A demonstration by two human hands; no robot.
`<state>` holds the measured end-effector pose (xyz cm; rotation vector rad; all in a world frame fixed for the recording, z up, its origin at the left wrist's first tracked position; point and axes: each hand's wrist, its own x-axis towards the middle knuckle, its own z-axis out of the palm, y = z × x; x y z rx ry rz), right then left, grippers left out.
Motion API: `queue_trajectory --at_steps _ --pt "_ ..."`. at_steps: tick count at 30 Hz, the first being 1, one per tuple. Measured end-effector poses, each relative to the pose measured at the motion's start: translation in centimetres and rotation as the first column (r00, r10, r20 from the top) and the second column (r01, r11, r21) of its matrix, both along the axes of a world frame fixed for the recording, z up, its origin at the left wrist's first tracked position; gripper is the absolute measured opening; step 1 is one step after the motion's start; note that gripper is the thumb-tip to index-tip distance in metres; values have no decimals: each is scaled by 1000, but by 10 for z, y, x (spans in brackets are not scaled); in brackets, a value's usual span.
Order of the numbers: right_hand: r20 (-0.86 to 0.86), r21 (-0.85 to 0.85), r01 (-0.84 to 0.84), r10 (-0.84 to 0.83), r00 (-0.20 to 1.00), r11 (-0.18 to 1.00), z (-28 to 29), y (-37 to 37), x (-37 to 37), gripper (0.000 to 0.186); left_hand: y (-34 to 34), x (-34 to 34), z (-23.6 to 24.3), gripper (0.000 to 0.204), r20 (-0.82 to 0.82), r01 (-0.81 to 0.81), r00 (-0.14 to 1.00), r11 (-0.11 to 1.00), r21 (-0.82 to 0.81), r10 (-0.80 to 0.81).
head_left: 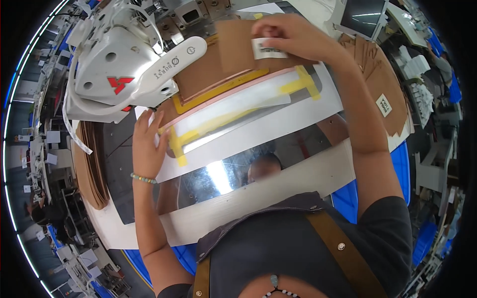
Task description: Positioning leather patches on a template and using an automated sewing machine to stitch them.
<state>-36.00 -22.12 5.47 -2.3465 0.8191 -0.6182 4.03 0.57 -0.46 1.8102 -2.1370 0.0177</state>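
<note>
My right hand (293, 37) is at the far side of the work table, fingers curled in a pinch. It grips a brown fabric panel (234, 47) with a white printed label (263, 48) on it, partly covered by the hand. My left hand (149, 141) lies with fingers stretched out at the left end of a white strip (233, 111) framed by yellow tape (190, 136). A small white piece shows beside its fingertips. More brown fabric (198, 74) lies beyond the strip, along a yellow-edged template (226, 89).
A white sewing machine head (112, 64) overhangs the table at the upper left. Stacks of brown panels stand left (92, 169) and right (380, 84). A shiny metal plate (198, 186) lies near me. A screen (361, 17) stands far right; blue bins (400, 171) sit below the table.
</note>
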Motion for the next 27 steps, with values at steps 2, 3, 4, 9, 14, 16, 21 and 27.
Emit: queue_trajectory --at_steps 2,3,4,9,14,16,21,27 --pt "-73 -205 -92 78 994 974 -26 -29 58 22 -7 0 0 51 25 12 1000 1000 21 -13" --pt "-92 -289 -143 121 988 947 -37 -40 84 21 -11 -1 1 53 31 28 999 999 46 -29" --pt "-79 -286 -144 127 989 947 -36 -35 108 21 -14 0 1 53 12 20 1000 995 94 -22" --pt "-201 -407 -145 66 977 902 -70 -18 149 24 -36 4 -12 48 72 72 995 997 33 -74" --pt "-148 -419 -118 60 987 900 -83 -14 155 19 -61 19 -31 43 4 40 999 988 149 -41" --pt "-161 -389 -110 50 986 914 -79 -14 158 16 -70 24 -37 42 -62 43 997 992 121 -36" --pt "-141 -435 -76 15 990 897 -83 -10 159 17 -91 13 -32 43 -77 109 992 982 155 -98" --pt "-93 -436 -70 32 995 897 -91 -12 160 16 -102 16 -32 45 -16 219 976 973 66 -218"
